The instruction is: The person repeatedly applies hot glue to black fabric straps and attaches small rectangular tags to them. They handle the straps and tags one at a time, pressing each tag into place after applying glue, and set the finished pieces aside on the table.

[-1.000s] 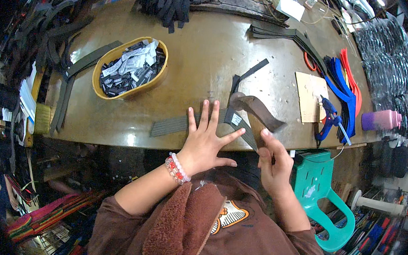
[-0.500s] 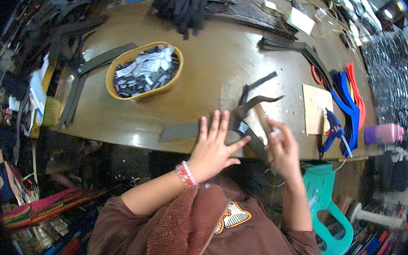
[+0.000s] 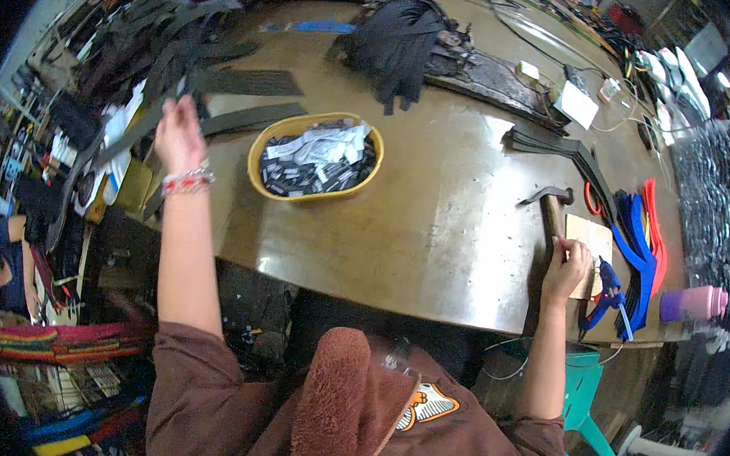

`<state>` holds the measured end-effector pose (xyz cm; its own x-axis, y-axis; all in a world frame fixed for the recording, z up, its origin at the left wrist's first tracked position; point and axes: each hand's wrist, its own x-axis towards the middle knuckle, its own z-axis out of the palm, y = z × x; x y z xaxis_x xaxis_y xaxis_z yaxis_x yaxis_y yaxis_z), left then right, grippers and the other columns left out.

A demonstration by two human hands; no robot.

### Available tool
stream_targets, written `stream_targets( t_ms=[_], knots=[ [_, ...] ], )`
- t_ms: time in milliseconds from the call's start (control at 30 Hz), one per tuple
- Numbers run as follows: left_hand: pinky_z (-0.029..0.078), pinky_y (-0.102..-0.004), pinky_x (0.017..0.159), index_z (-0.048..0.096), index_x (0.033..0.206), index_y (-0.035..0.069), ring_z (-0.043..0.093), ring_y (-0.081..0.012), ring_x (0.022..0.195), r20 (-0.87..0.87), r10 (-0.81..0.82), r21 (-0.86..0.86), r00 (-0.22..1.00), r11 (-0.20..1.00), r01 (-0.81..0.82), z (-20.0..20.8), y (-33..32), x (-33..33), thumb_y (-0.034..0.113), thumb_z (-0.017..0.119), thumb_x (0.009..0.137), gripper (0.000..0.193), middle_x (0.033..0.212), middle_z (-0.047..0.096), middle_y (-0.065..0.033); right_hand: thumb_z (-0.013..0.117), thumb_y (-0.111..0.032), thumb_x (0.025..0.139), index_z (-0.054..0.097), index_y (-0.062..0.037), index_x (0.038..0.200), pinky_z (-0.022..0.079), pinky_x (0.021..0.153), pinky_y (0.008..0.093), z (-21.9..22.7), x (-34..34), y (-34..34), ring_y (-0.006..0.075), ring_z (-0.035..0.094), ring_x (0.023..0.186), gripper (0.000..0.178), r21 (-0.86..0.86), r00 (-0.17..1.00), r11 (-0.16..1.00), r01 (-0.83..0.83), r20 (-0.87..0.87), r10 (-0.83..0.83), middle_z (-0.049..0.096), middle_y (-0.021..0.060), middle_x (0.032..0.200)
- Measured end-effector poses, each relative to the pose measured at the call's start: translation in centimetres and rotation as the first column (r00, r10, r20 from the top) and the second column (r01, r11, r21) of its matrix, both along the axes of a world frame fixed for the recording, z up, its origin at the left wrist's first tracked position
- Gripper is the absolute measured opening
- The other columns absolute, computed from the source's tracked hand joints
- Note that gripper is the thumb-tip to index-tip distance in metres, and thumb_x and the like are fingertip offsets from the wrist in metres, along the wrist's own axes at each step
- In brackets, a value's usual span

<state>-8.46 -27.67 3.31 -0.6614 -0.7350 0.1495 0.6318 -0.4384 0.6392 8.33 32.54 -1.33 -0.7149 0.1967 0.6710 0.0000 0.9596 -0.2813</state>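
My right hand [image 3: 568, 265] is closed round the wooden handle of a hammer [image 3: 550, 211] at the table's right side. The hammer's dark head has a long curved claw that points left. At the far left my left hand [image 3: 180, 138], with a beaded bracelet on its wrist, reaches over dark woven straps [image 3: 252, 82]. Its fingers are blurred, so whether they grip a strap is unclear. A yellow oval basket [image 3: 253, 162] stands right of that hand and holds many small black and white labels.
By my right hand lie a blue glue gun [image 3: 609, 295], a tan board [image 3: 592, 235], red-handled scissors [image 3: 591, 198], and blue [image 3: 634, 234] and red straps [image 3: 654, 245]. A pink and purple bottle [image 3: 695, 305] stands at the right edge. Black straps [image 3: 403, 45] are heaped farther back.
My left hand has gone from the strap at the front edge to the straps at far left, and that strap is gone from there. The hammer has moved right. The view has shifted left.
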Motion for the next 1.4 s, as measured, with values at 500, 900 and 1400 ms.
stream_targets(
  t_ms=[500,900,1400],
  knots=[
    [0.054,-0.0287,0.061,0.060,0.087,-0.002,0.065,-0.0142,0.062,0.624,0.144,-0.780,0.768,0.045,0.625,1.5,26.1,-11.9,0.030,0.076,0.077,0.038,0.078,0.067,-0.0125,0.075,-0.027,0.073,0.049,-0.0100,0.067,0.034,0.071,0.0383,-0.2,-1.3,-1.2,0.0259,0.051,0.078,0.032,0.130,0.984,0.990,-0.046,0.177,0.022,0.052,0.0051,0.074],
    [0.054,-0.0211,0.073,0.063,0.100,-0.002,0.063,-0.0092,0.082,0.454,-0.890,0.150,-0.028,0.045,0.988,2.0,27.8,2.2,0.009,0.062,0.089,0.016,0.099,0.066,-0.0051,0.072,-0.001,0.069,0.050,-0.0109,0.131,0.046,0.092,0.0383,5.4,-5.0,-9.4,0.0320,0.053,0.112,0.066,-0.096,0.741,0.737,-0.669,-0.015,0.671,0.052,0.0156,0.122],
    [0.050,-0.0275,0.080,0.060,0.115,0.001,0.060,-0.0177,0.086,0.568,-0.229,-0.821,0.790,-0.224,0.525,3.6,31.6,-6.6,0.010,0.063,0.085,0.032,0.101,0.061,-0.0083,0.063,-0.011,0.071,0.064,-0.0058,0.092,0.046,0.071,0.0344,0.9,8.5,-15.1,0.0222,0.059,0.086,0.021,-0.128,0.662,0.694,-0.708,0.222,0.716,0.061,0.0063,0.093]
  ],
)
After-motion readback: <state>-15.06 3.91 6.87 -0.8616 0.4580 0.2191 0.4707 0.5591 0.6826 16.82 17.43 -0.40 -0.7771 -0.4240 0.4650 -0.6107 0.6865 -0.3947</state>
